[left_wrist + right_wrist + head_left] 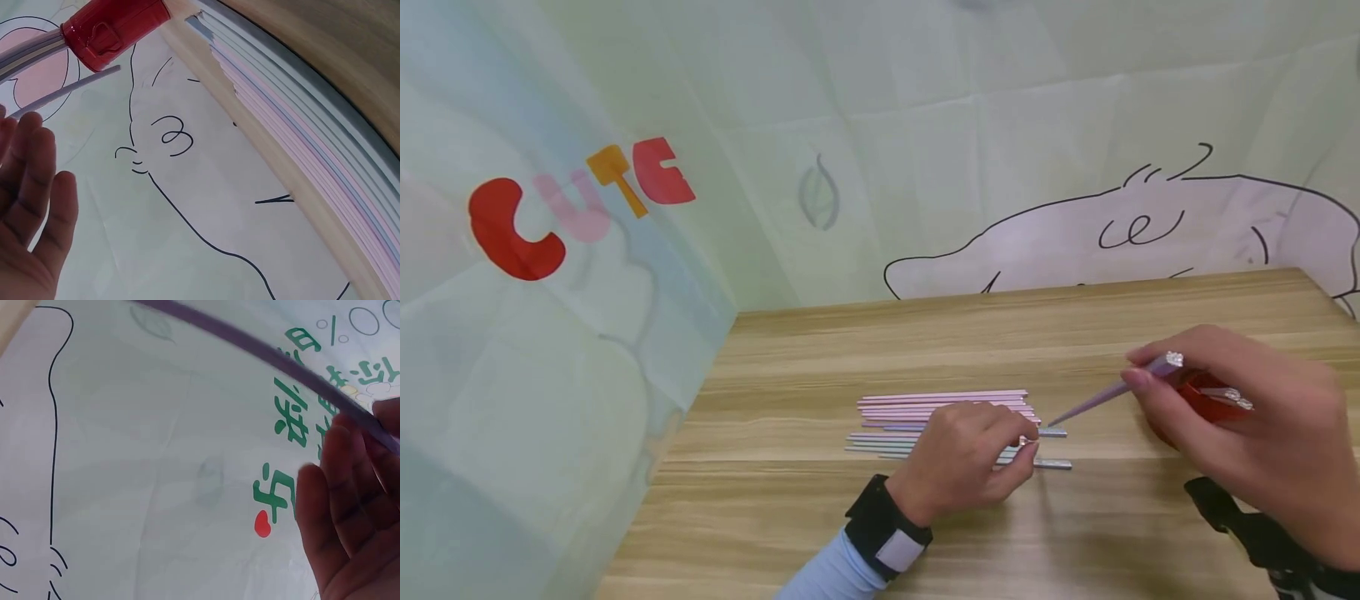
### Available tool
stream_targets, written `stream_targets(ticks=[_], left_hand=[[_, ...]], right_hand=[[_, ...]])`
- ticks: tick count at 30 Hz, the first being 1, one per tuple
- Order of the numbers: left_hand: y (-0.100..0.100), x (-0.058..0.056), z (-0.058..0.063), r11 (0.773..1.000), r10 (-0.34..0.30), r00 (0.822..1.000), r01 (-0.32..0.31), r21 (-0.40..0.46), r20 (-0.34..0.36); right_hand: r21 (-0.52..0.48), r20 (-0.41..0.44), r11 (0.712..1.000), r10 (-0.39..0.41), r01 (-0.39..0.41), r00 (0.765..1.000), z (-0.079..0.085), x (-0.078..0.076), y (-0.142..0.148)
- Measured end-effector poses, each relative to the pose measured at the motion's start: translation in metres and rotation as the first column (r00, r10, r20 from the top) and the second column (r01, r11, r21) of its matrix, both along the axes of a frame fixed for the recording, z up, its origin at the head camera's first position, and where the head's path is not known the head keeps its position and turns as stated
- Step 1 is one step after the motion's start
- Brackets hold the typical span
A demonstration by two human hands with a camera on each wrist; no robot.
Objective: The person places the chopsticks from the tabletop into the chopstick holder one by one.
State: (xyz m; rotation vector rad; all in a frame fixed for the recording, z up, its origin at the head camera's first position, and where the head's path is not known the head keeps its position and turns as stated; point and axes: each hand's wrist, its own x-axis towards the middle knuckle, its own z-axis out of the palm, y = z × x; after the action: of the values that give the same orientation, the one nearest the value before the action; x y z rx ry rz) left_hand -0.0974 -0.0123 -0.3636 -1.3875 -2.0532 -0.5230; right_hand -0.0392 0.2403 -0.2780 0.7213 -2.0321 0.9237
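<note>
My left hand (pixel 966 454) is above a row of chopsticks, its thumb and index finger pinching one at a silvery end (pixel 1023 440). Pink chopsticks (pixel 943 397) form the far side of the row and pale green chopsticks (pixel 880 442) the near side, partly under the hand. In my right hand (pixel 1262 417), thumb and fingertips pinch a purple chopstick (pixel 1097 401), its thin tip slanting down towards the row. The same hand holds a red cup (pixel 115 34) with several chopsticks inside, mostly hidden by the hand in the head view. Relaxed-looking left fingers (pixel 28 169) appear in the left wrist view.
The row lies on a wood-grain table (pixel 790 358). Behind its far edge hangs a pale printed sheet (pixel 925 167) with line drawings. Coloured letters (pixel 520 233) mark the sheet on the left side. A black strap (pixel 880 529) circles the left wrist.
</note>
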Motion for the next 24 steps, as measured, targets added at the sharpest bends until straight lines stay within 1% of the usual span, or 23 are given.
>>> stream_targets(ticks=[2, 4, 7, 9, 12, 14, 17, 21, 24], left_hand=[[0.0, 0.0, -0.001, 1.0, 0.015, 1.0, -0.015, -0.022, 0.007], [0.0, 0.0, -0.002, 0.999, 0.029, 0.999, -0.029, -0.041, 0.012], [0.0, 0.0, -0.004, 0.997, 0.05, 0.999, -0.049, -0.066, 0.015], [0.0, -0.001, -0.005, 0.994, 0.062, 0.998, -0.06, -0.088, 0.022], [-0.001, -0.001, -0.007, 0.991, 0.073, 0.996, -0.067, -0.119, 0.048], [-0.001, -0.001, -0.008, 0.989, 0.075, 0.995, -0.065, -0.13, 0.07], [0.0, -0.001, -0.009, 0.987, 0.08, 0.992, -0.065, -0.145, 0.099], [0.0, -0.001, -0.01, 0.978, 0.105, 0.99, -0.085, -0.192, 0.097], [0.0, -0.001, -0.01, 0.97, 0.12, 0.987, -0.095, -0.224, 0.103]], right_hand=[[-0.018, 0.044, 0.998, -0.061, 0.062, 0.997, -0.001, 0.003, 0.004], [-0.022, 0.089, 0.988, -0.148, 0.151, 0.985, -0.002, 0.006, 0.007], [-0.056, 0.103, 0.971, -0.224, 0.231, 0.969, -0.003, 0.007, 0.011], [-0.093, 0.087, 0.963, -0.245, 0.252, 0.966, -0.005, 0.006, 0.014], [-0.161, 0.03, 0.956, -0.242, 0.244, 0.97, -0.008, 0.003, 0.02], [-0.188, 0.01, 0.951, -0.248, 0.246, 0.969, -0.01, 0.002, 0.023], [-0.196, 0.008, 0.943, -0.272, 0.268, 0.962, -0.012, 0.002, 0.027], [-0.191, 0.019, 0.932, -0.311, 0.308, 0.95, -0.013, 0.001, 0.031], [-0.192, 0.042, 0.918, -0.346, 0.347, 0.937, -0.012, 0.001, 0.032]])
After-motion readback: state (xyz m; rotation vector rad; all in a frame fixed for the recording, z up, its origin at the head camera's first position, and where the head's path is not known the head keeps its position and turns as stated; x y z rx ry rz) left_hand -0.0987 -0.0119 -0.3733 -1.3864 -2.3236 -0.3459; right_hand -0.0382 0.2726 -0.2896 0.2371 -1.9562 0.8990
